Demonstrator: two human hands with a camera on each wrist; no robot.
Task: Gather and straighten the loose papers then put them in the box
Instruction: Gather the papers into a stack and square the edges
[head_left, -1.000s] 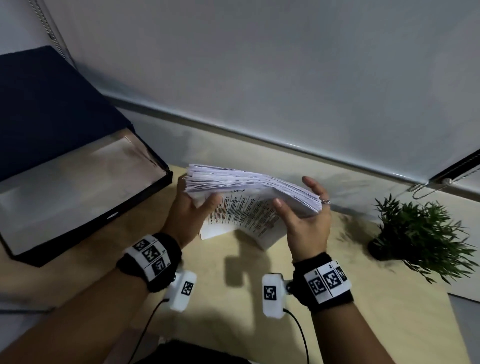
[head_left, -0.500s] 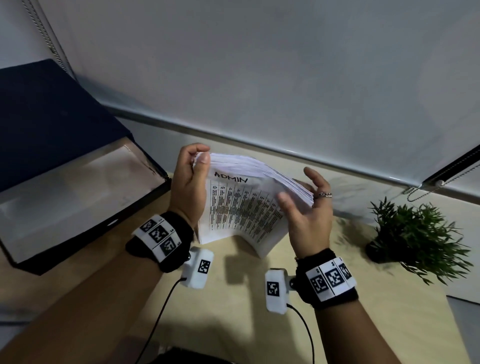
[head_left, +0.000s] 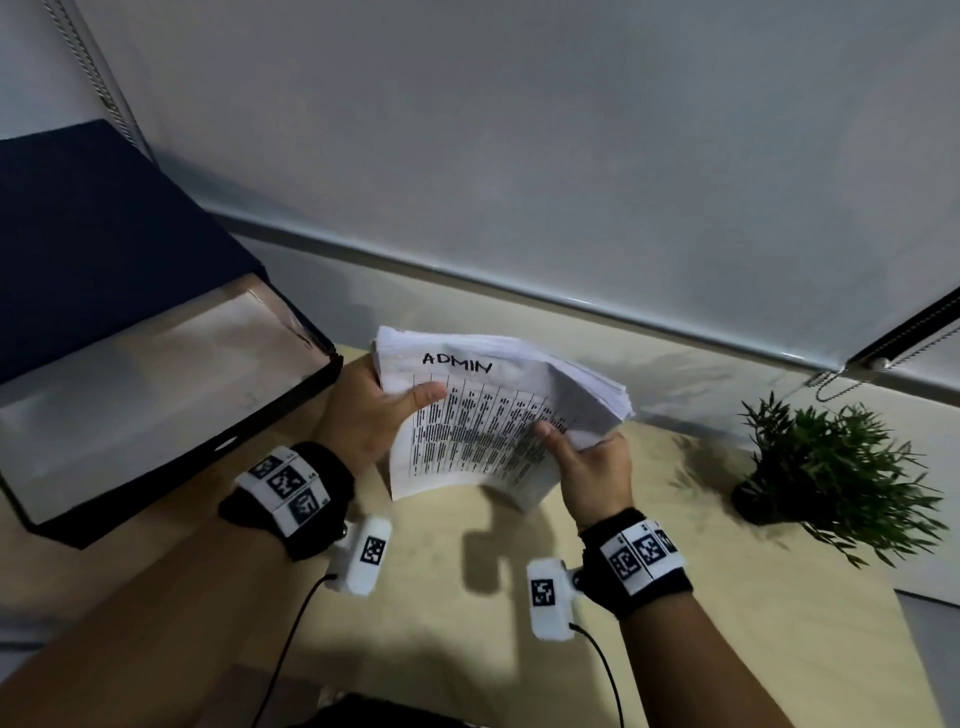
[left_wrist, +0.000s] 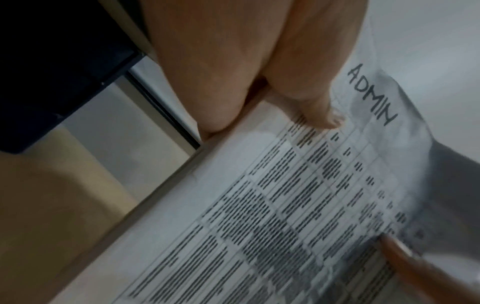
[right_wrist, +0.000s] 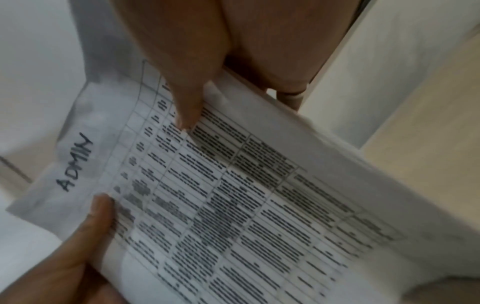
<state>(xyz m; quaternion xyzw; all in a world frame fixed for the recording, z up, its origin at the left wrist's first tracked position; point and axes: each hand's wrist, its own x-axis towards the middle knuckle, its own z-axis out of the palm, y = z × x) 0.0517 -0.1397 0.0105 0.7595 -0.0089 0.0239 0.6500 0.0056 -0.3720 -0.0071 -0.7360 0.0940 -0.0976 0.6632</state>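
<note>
Stack of papers (head_left: 498, 415): a thick sheaf, held in the air above the desk (head_left: 701, 597), just right of the box (head_left: 171, 452). The top sheet carries a printed table of dark text rows and the handwritten word ADMIN near its far edge. The sheaf bows, its near edge curling downward; the far right corner fans into separate, uneven leaf edges — not squared.

Left hand (head_left: 363, 421): grips the left edge of the stack, thumb pressed flat on the top sheet, fingers behind the paper. Right hand (head_left: 587, 467): grips the right near corner, thumb on top, fingers underneath.

Hidden or unclear: the fingers of both hands are covered by the sheaf. Both wrist views are blurred; the table text is illegible. The box is cut off at the left frame edge, its dark lid (head_left: 93, 249) standing open behind a pale interior.

Edges and room: the box's right rim lies close beside the left hand. A small potted plant (head_left: 831, 467) stands well apart to the right. Bare desk surface shows beneath and in front of the stack; a wall runs directly behind it
</note>
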